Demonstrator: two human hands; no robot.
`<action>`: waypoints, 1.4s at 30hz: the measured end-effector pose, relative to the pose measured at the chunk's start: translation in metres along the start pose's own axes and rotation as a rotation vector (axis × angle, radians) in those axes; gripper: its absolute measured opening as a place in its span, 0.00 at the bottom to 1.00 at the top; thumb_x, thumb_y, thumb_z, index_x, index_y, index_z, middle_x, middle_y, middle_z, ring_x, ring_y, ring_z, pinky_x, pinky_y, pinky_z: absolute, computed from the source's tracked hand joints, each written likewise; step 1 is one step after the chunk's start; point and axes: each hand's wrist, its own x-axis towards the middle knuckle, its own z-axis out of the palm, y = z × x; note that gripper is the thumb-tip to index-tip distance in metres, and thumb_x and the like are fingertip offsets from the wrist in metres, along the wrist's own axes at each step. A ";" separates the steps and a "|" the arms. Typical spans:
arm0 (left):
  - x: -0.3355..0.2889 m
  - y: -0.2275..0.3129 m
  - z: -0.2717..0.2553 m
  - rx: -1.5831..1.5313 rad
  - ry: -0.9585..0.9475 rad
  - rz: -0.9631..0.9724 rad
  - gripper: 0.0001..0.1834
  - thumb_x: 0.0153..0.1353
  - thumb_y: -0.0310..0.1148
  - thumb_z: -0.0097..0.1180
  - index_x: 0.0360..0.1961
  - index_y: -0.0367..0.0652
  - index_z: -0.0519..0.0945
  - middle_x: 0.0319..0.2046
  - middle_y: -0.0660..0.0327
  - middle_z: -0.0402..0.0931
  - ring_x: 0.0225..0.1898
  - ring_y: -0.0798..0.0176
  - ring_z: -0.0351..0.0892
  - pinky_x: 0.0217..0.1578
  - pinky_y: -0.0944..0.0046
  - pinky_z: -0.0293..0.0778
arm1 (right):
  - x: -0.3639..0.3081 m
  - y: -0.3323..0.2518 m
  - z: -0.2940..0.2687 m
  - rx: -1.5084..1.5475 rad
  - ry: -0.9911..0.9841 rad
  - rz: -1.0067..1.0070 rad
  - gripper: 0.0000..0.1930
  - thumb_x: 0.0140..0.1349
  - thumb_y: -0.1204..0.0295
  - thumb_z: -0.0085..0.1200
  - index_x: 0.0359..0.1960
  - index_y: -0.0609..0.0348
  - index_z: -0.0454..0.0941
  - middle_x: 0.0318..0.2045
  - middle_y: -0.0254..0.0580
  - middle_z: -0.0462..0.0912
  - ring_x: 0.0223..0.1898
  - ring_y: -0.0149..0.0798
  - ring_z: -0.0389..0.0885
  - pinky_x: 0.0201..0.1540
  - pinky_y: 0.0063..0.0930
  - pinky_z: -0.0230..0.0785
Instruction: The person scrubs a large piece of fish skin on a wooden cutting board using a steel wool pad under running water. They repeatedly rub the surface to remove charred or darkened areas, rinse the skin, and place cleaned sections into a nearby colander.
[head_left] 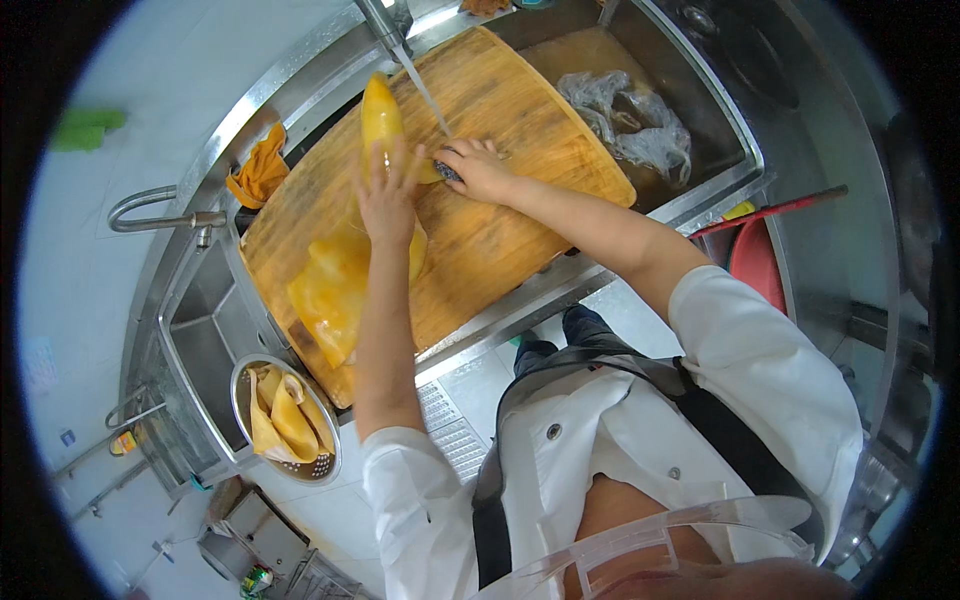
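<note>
A large wet, glossy yellow piece (340, 285), soft and skin-like, lies along the left part of a wooden board (510, 260). Its far end narrows to a rounded tip. My left hand (388, 200) rests over its middle with the fingers spread. Just to the right, my right hand (480, 172) is closed around a dark, rough scouring pad (447, 171), beside a flap of the yellow piece. From the tap (380, 22) at the far side, water runs onto the board near my right hand.
The board lies across a steel sink (720, 130) holding a clear plastic bag (640, 125) in brownish water. An orange cloth (262, 168) and second tap (165, 218) are at left. A colander (322, 470) holds folded pale-yellow pieces (285, 415). A red-handled tool (780, 205) lies right.
</note>
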 end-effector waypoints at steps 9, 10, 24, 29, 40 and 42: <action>0.016 0.027 0.021 0.024 -0.876 -0.047 0.31 0.62 0.45 0.31 0.63 0.38 0.55 0.65 0.59 0.49 0.68 0.60 0.40 0.65 0.52 0.29 | 0.022 0.013 -0.010 0.122 0.082 0.321 0.24 0.49 0.68 0.57 0.51 0.49 0.67 0.47 0.44 0.70 0.50 0.50 0.67 0.50 0.42 0.60; 0.004 0.029 0.026 -0.012 -0.804 -0.076 0.32 0.62 0.46 0.31 0.63 0.38 0.55 0.65 0.58 0.49 0.68 0.60 0.40 0.65 0.52 0.29 | 0.025 0.013 -0.014 0.154 0.085 0.319 0.24 0.50 0.68 0.57 0.50 0.51 0.68 0.46 0.45 0.70 0.50 0.51 0.67 0.50 0.41 0.61; -0.017 0.046 0.043 -0.143 -0.695 -0.300 0.37 0.63 0.54 0.27 0.64 0.36 0.49 0.66 0.53 0.45 0.67 0.56 0.41 0.64 0.50 0.30 | 0.014 0.010 -0.010 -0.119 -0.118 -0.136 0.13 0.50 0.68 0.54 0.38 0.53 0.73 0.39 0.43 0.72 0.41 0.48 0.73 0.40 0.40 0.69; -0.013 0.048 0.040 -0.179 -0.667 -0.315 0.36 0.63 0.54 0.26 0.64 0.37 0.50 0.66 0.54 0.45 0.68 0.56 0.40 0.64 0.50 0.29 | 0.004 0.029 -0.017 -0.189 -0.081 -0.069 0.12 0.48 0.68 0.54 0.36 0.54 0.73 0.37 0.46 0.73 0.37 0.48 0.75 0.36 0.38 0.70; -0.012 0.049 0.043 -0.123 -0.721 -0.322 0.37 0.63 0.55 0.26 0.65 0.39 0.49 0.67 0.55 0.43 0.68 0.56 0.39 0.64 0.46 0.29 | 0.016 0.034 -0.019 -0.061 -0.077 -0.159 0.10 0.50 0.67 0.53 0.33 0.57 0.74 0.34 0.44 0.75 0.39 0.48 0.75 0.39 0.39 0.69; -0.013 0.050 0.043 -0.114 -0.731 -0.323 0.37 0.63 0.55 0.26 0.65 0.39 0.49 0.66 0.55 0.43 0.68 0.56 0.40 0.64 0.46 0.30 | 0.010 0.040 -0.023 -0.149 -0.071 -0.190 0.08 0.51 0.68 0.51 0.32 0.56 0.75 0.33 0.44 0.75 0.39 0.48 0.75 0.39 0.40 0.69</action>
